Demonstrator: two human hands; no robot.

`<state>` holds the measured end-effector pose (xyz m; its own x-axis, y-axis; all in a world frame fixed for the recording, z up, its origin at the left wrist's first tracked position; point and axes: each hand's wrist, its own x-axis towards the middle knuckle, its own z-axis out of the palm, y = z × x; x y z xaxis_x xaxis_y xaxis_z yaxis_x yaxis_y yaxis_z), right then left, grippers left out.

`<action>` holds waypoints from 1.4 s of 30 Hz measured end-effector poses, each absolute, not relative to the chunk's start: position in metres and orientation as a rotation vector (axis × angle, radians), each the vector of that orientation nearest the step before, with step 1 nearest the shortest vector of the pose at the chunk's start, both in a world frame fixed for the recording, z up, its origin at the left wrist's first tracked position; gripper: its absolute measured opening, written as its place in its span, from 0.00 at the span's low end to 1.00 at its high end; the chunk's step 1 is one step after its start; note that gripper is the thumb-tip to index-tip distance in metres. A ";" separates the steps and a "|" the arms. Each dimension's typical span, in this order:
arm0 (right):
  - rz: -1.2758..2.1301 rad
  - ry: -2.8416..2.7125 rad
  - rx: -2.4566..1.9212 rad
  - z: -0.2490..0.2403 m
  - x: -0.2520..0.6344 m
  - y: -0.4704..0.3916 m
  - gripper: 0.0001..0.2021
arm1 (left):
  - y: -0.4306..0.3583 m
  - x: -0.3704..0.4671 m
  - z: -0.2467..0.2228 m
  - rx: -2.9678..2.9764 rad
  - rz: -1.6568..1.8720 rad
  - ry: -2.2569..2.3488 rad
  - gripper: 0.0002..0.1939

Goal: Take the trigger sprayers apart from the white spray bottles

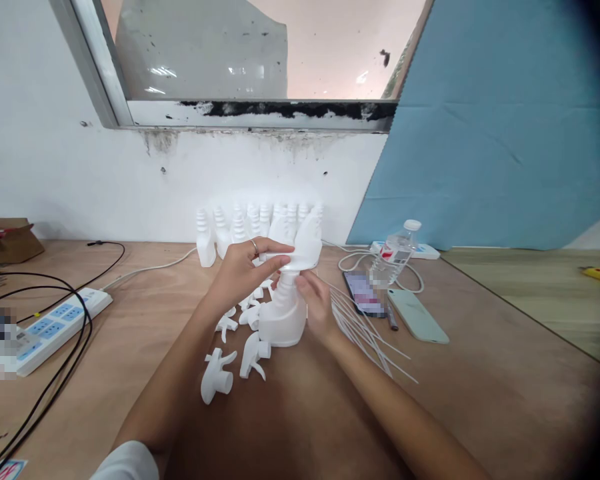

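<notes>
A white plastic spray bottle (283, 323) stands upright on the wooden table, between my two hands. My left hand (247, 270) is closed at the bottle's top, thumb and fingers pinched together; a ring is on one finger. Exactly what lies under those fingertips blends with the white shapes behind. Around the neck from the right, my right hand (320, 307) grips the same bottle just below its mouth. Loose white trigger sprayer heads lie left of it, among them a near trigger head (217, 380) and another trigger head (254, 357).
Behind my hands, several white bottles (237, 227) stand by the wall. Thin white tubes (363, 333) lie at right, near a dark phone (365, 293), a pale green phone (417, 317) and a water bottle (395, 253). A power strip (63, 327) and black cables lie left.
</notes>
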<state>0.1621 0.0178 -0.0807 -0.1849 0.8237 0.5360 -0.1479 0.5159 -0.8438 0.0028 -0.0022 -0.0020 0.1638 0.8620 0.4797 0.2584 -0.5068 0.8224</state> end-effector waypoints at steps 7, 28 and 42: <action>1.294 -1.493 -0.451 -0.074 0.172 0.032 0.16 | -0.001 0.002 -0.002 1.872 1.343 1.014 0.13; 1.275 -1.420 -0.499 -0.076 0.153 0.024 0.25 | -0.003 0.003 -0.003 1.983 1.316 1.056 0.10; 1.285 -1.441 -0.459 -0.075 0.159 0.018 0.25 | -0.006 0.009 -0.002 1.978 1.301 1.034 0.10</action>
<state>0.1586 0.0182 -0.0749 -0.3270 0.8281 0.4553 -0.3574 0.3377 -0.8708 0.0089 -0.0062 -0.0020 0.2353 0.8329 0.5008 0.2996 -0.5524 0.7779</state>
